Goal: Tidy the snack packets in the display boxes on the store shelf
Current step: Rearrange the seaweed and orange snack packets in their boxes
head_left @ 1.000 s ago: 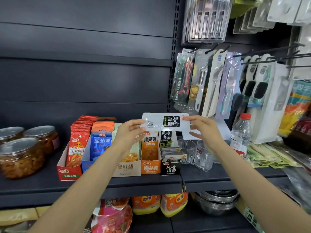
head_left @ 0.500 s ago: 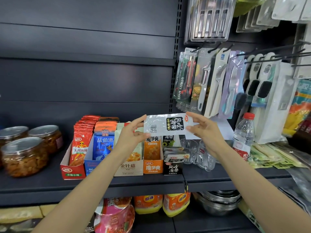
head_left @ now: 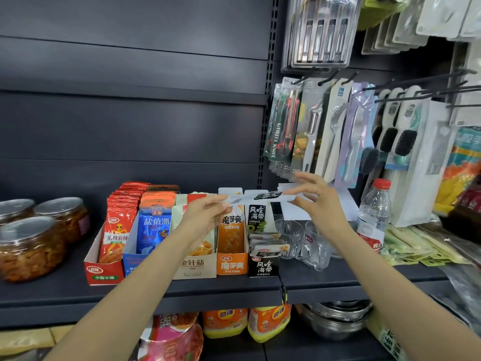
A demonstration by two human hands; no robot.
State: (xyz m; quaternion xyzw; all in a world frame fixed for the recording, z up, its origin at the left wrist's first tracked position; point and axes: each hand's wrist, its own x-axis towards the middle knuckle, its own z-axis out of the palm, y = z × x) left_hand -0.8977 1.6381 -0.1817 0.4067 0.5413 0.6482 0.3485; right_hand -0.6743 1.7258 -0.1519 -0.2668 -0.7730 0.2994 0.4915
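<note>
Store shelf (head_left: 140, 290) | packet (head_left: 260, 198) flat, pinched between left hand (head_left: 205, 217) | right hand (head_left: 316, 201)

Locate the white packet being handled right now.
In the head view, the white packet is held level, right of centre, between the left hand and right hand, above the black box.

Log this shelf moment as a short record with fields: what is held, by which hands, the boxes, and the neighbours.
held item: white snack packet, lying flat and seen nearly edge-on, above the boxes
left hand: pinches the packet's left end
right hand: fingers at the packet's right end
display boxes: five in a row; red box at the left end, black box at the right end
black box contents: packets lying flat in a loose pile
left of boxes: jars
right of boxes: glass cups, water bottle
</note>
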